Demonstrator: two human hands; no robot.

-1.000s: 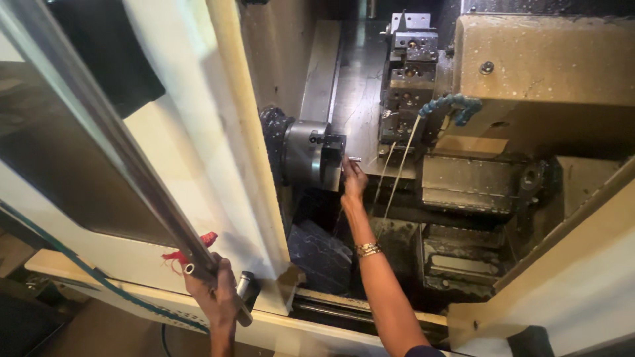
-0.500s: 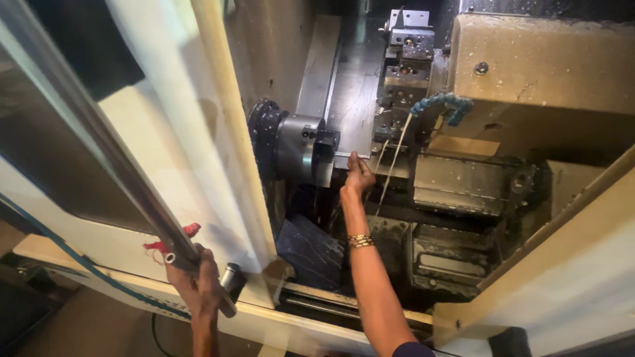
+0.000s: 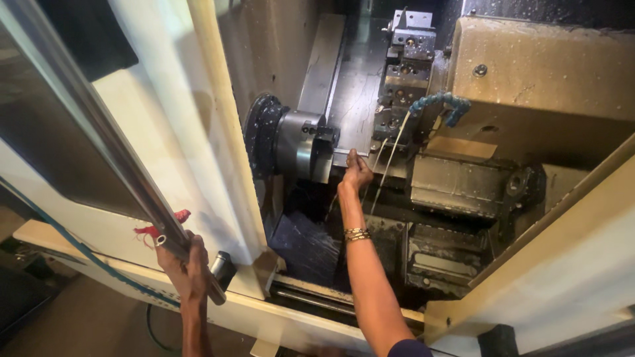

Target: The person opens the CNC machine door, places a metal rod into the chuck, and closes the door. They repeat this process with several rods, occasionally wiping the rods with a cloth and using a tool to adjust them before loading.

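Scene: inside of a metal lathe, seen from above through its open door.
Left hand (image 3: 187,268): fingers wrapped tight round the door handle (image 3: 109,149), a long steel bar slanting down the cream door (image 3: 172,132).
Red tag (image 3: 159,228): tied on the handle, just above the left hand.
Right hand (image 3: 357,172): reached deep into the machine, arm stretched out, fingers pinched together just beside the chuck face; whether anything sits between the fingertips cannot be told.
Bracelet (image 3: 357,234): gold bands on the right wrist.
Chuck (image 3: 305,144): round grey steel drum on a dark disc, left of the right hand, jaws facing right.
Turret (image 3: 405,73): blocky tool holder, above and right of the right hand, near but apart.
Hose (image 3: 440,102): blue segmented coolant line curling off the turret's side.
Thin rods (image 3: 389,158): two pale lines hanging at a slant, just right of the right hand.
Housing (image 3: 549,73): large beige casing, upper right, speckled with droplets.
Bed (image 3: 311,244): dark, wet, under the chuck.
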